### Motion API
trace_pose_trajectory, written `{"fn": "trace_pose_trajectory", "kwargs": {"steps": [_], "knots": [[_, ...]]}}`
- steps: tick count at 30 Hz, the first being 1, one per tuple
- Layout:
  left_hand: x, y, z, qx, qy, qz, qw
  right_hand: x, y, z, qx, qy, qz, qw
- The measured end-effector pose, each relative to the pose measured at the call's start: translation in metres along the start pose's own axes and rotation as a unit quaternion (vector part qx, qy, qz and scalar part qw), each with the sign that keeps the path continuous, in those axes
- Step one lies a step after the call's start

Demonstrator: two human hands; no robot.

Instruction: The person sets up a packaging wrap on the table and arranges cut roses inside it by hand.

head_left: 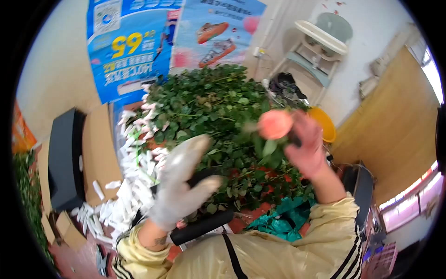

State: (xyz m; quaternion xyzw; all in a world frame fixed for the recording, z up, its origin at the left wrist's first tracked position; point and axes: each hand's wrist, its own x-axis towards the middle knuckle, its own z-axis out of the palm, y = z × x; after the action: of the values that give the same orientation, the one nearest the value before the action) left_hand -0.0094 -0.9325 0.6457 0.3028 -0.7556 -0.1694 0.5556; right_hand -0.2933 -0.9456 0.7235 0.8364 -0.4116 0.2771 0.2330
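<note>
My right hand (307,146), blurred by motion, is closed on a coral-pink rose (275,124). The bloom is beside the fingertips, with green leaves (269,148) hanging below it. A small dark thing shows by the fingers, too smeared to name. My left hand (179,183) wears a whitish glove and is held up with thumb and fingers apart, nothing in it. Beneath and beyond both hands spreads a large heap of leafy green stems (209,102). Along the heap's left side lie many small white sleeve-like pieces (134,197).
A black padded roll (202,228) lies close to my body, beside a teal plastic bag (285,218). To the left are cardboard (100,153) and a black panel (66,158). A yellow bucket (324,124) and a high chair (320,46) stand at the back right.
</note>
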Motion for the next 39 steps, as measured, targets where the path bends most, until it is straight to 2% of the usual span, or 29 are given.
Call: {"fn": "trace_pose_trajectory", "kwargs": {"steps": [1, 2, 3, 4, 5, 6, 7, 10, 11, 12, 13, 15, 17, 20, 22, 23, 25, 28, 35, 39], "knots": [[-0.007, -0.007, -0.006, -0.012, 0.003, -0.031, 0.999, -0.004, 0.023, -0.011, -0.098, 0.073, 0.001, 0.992], [-0.014, -0.014, -0.012, -0.045, 0.008, -0.047, 0.998, -0.001, 0.037, -0.023, -0.126, 0.120, 0.014, 0.985], [-0.017, -0.019, -0.014, -0.075, 0.018, -0.065, 0.995, -0.005, 0.046, -0.024, -0.094, 0.101, 0.017, 0.990], [-0.013, -0.018, -0.014, 0.001, 0.010, -0.013, 1.000, -0.010, 0.055, -0.025, -0.062, 0.083, 0.021, 0.994], [-0.009, -0.011, -0.012, 0.000, 0.011, -0.015, 1.000, -0.006, 0.033, -0.020, 0.010, 0.093, -0.010, 0.996], [-0.003, 0.001, -0.004, -0.021, -0.003, 0.026, 0.999, -0.004, 0.005, -0.018, -0.045, 0.081, -0.087, 0.992], [0.003, 0.011, 0.003, -0.039, -0.014, 0.067, 0.997, -0.008, -0.009, -0.013, -0.008, -0.002, -0.079, 0.997], [0.013, 0.022, 0.017, -0.090, -0.030, 0.116, 0.989, -0.023, -0.034, 0.013, 0.025, -0.026, -0.121, 0.992], [0.013, 0.024, 0.024, -0.098, 0.019, 0.136, 0.986, -0.024, -0.037, 0.020, 0.049, -0.049, -0.116, 0.991], [0.013, 0.023, 0.023, -0.086, 0.006, 0.150, 0.985, -0.025, -0.044, 0.019, 0.012, 0.006, -0.137, 0.990], [0.013, 0.023, 0.022, -0.077, -0.007, 0.166, 0.983, -0.026, -0.045, 0.024, 0.017, 0.001, -0.137, 0.990], [0.012, 0.025, 0.022, -0.079, -0.010, 0.158, 0.984, -0.028, -0.045, 0.030, 0.068, -0.021, -0.115, 0.991], [0.012, 0.026, 0.023, -0.081, -0.012, 0.154, 0.985, -0.027, -0.048, 0.033, 0.056, 0.001, -0.133, 0.990], [0.014, 0.026, 0.024, -0.031, 0.012, 0.192, 0.981, -0.028, -0.048, 0.037, 0.080, 0.002, -0.129, 0.988], [0.016, 0.025, 0.025, -0.040, -0.011, 0.202, 0.979, -0.030, -0.045, 0.041, 0.126, -0.078, -0.076, 0.986], [0.016, 0.025, 0.025, -0.041, -0.012, 0.201, 0.979, -0.029, -0.045, 0.040, 0.126, -0.079, -0.076, 0.986], [0.015, 0.027, 0.024, -0.040, 0.003, 0.170, 0.985, -0.025, -0.050, 0.038, 0.118, -0.015, -0.089, 0.989], [0.014, 0.030, 0.025, -0.047, 0.018, 0.152, 0.987, -0.026, -0.047, 0.042, 0.190, -0.067, -0.041, 0.979], [0.010, 0.028, 0.029, -0.039, 0.046, 0.130, 0.990, -0.031, -0.046, 0.049, 0.178, -0.027, -0.042, 0.983], [0.013, 0.022, 0.027, -0.021, -0.014, 0.142, 0.990, -0.060, -0.033, 0.072, 0.216, -0.073, 0.012, 0.974]]}}
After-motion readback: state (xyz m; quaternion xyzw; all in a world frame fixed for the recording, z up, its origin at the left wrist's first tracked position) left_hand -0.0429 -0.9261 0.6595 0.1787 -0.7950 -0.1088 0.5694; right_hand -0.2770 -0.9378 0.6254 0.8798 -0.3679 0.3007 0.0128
